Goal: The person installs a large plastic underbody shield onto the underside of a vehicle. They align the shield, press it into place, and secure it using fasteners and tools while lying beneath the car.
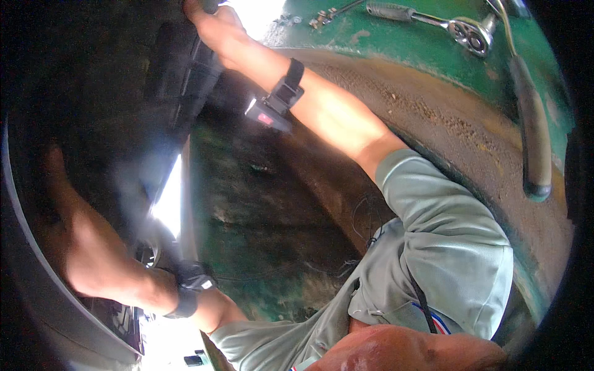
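Observation:
My right hand (pixel 213 25) is stretched far forward at the top of the view. Its fingers are closed around a dark part (pixel 210 5) at the upper end of a black machine piece (pixel 185 80). A black strap with a small device (pixel 278 102) sits on that forearm. My left arm (pixel 99 260) wears a black band (pixel 189 290). It reaches up into the dark space on the left beside a curved grey edge (pixel 37 284). My left hand (pixel 54 170) is dim and blurred there, and its grip cannot be made out.
A ratchet wrench (pixel 433 18) lies on the green, rusty metal surface (pixel 433 55) at the top right. Small nuts and bolts (pixel 318 18) lie beside it. A long curved bar with a dark grip (pixel 535 142) rests along the right rim.

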Motion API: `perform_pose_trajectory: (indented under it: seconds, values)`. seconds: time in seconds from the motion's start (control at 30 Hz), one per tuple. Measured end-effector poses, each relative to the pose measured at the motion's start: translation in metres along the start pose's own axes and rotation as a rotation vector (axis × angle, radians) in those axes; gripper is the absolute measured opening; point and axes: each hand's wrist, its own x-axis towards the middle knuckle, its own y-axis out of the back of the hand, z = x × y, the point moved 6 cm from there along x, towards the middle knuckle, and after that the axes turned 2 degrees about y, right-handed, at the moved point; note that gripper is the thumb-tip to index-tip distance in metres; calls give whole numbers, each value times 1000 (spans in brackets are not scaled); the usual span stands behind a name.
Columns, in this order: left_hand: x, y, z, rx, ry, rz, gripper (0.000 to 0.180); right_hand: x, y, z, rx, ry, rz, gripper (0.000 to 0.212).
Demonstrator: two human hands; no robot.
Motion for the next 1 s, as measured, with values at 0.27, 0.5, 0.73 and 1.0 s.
perform_pose_trajectory:
  seconds: [0.27, 0.5, 0.73, 1.0]
  values:
    - [2, -7, -24, 140, 305, 63, 72, 4, -5, -42, -253, 213, 93, 69]
    - [15, -23, -42, 162, 227, 221, 88, 30, -11, -36, -111, 101, -93, 71]
    - [15, -6, -10, 168, 87, 330, 85, 22, 2, -41, -59, -229, -255, 69]
    - [-9, -25, 33, 36, -218, 477, 65, 49, 41, -63, -151, 148, 157, 80]
